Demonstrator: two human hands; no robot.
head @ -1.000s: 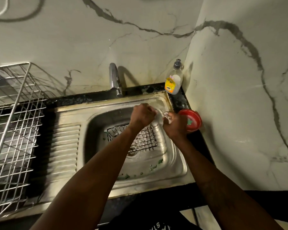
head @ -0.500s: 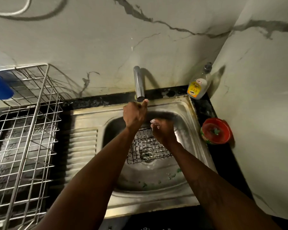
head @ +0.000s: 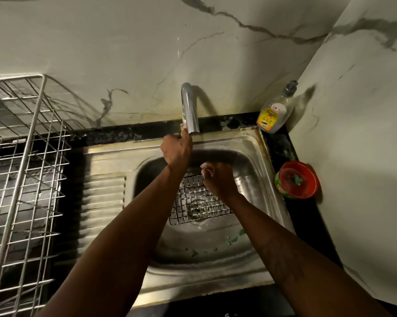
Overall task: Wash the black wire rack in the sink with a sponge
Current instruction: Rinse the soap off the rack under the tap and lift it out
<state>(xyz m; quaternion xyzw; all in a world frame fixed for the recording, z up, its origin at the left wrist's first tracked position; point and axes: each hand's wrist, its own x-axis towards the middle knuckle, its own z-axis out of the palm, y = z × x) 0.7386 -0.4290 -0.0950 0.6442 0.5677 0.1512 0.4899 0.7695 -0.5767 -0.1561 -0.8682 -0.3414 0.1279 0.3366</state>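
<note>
rack (head: pixel 197 202) lies flat over the sink (head: pixel 238 139) drain, centre frame. it looks light, stiff, wet and slick: best taken by its rim wire. left hand (head: pixel 177 149) curls at the tap (head: pixel 189 110), grip unclear; right hand (head: pixel 219 180) clenches a pale bit, likely the sponge (head: pixel 204 167).

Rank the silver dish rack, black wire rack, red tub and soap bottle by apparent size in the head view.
1. silver dish rack, cut off by the frame.
2. black wire rack, partly hidden.
3. red tub and soap bottle: too alike to rank.
</note>
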